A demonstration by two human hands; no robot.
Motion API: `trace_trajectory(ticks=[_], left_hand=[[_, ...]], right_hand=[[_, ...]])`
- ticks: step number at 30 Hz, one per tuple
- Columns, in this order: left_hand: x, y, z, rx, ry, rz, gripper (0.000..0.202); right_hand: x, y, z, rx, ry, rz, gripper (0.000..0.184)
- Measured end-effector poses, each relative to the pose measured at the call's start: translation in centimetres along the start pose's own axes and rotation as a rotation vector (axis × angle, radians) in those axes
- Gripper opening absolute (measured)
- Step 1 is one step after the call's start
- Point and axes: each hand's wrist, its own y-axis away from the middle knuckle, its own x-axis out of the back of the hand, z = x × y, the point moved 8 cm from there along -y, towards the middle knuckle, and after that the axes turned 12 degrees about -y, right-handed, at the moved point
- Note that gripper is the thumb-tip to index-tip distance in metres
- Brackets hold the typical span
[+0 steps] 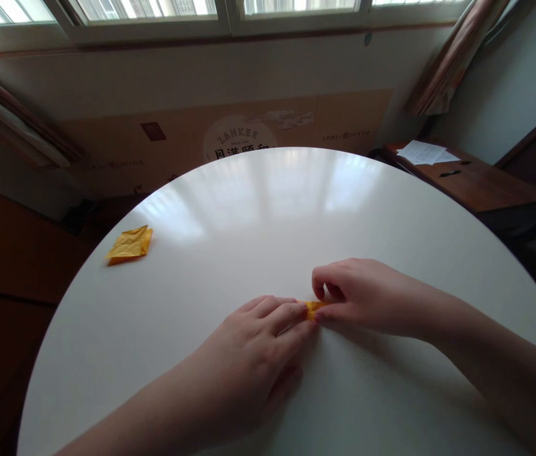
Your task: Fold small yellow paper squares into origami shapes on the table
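Observation:
A small strip of folded yellow paper (312,308) lies on the white round table (268,234) between my hands. The fingers of my left hand (268,342) are curled over the paper's left part and hold it against the tabletop, hiding most of it. At its right end, my right hand (357,297) has the thumb against the paper, with the index finger bent just above. How the paper is folded under my fingers cannot be seen.
Another folded, creased yellow paper piece (130,244) rests near the table's left edge. Beyond the right rim stands a brown wooden desk (490,183) with white sheets (422,152) and a dark pen-like item (449,173). Printed cardboard (177,145) leans against the wall under the window.

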Motion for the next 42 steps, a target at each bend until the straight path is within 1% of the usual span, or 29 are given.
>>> trace_trajectory(ticks=[5, 8, 11, 15, 19, 21, 23, 26, 29, 31, 34, 38, 40, 42], left_hand=[[0.0, 0.0, 0.0, 0.000, 0.026, -0.017, 0.041], [-0.1, -0.1, -0.1, 0.008, 0.023, -0.028, 0.040], [-0.1, -0.2, -0.1, 0.007, 0.024, -0.037, 0.039], [0.0, -0.3, -0.1, -0.003, 0.016, -0.041, 0.040], [0.0, -0.2, 0.0, -0.012, 0.007, -0.047, 0.040], [-0.1, 0.0, 0.1, -0.013, 0.004, -0.055, 0.037], [-0.1, 0.2, 0.1, -0.021, -0.007, -0.049, 0.029], [0.1, 0.4, -0.4, -0.011, -0.034, -0.003, 0.018], [1.0, 0.4, -1.9, 0.102, -0.043, 0.096, 0.009], [1.5, 0.4, -2.9, 0.186, -0.029, 0.139, 0.006], [1.3, 0.2, -3.8, 0.263, -0.015, 0.117, 0.009], [0.7, 0.0, -3.9, 0.273, -0.040, 0.068, 0.014], [0.6, -0.1, -3.9, 0.263, -0.049, 0.066, 0.015], [0.6, -0.3, -3.9, 0.255, -0.052, 0.074, 0.016]], right_hand=[[0.4, 0.2, 0.7, -0.056, -0.026, -0.008, 0.005], [1.1, 0.5, 1.3, -0.109, -0.008, 0.024, 0.005], [1.9, 0.8, 1.7, -0.132, 0.027, 0.062, 0.004], [2.3, 0.8, 2.1, -0.113, 0.017, 0.065, 0.007], [3.4, 0.7, 1.9, -0.068, 0.010, 0.167, 0.010], [3.5, 0.6, 1.3, -0.014, -0.012, 0.186, 0.011], [3.2, 0.6, 0.5, 0.064, -0.039, 0.158, 0.010], [2.5, 0.7, -0.5, 0.169, -0.071, 0.101, 0.009], [2.2, 0.8, -1.1, 0.238, -0.094, 0.070, 0.010], [2.0, 1.0, -1.5, 0.265, -0.115, 0.032, 0.011], [1.5, 1.4, -1.8, 0.262, -0.128, -0.049, 0.015], [0.9, 1.3, -2.0, 0.205, -0.074, -0.052, 0.030], [0.2, 1.1, -2.1, 0.198, -0.052, -0.052, 0.029], [-0.5, 0.9, -2.4, 0.210, -0.026, -0.041, 0.020]])
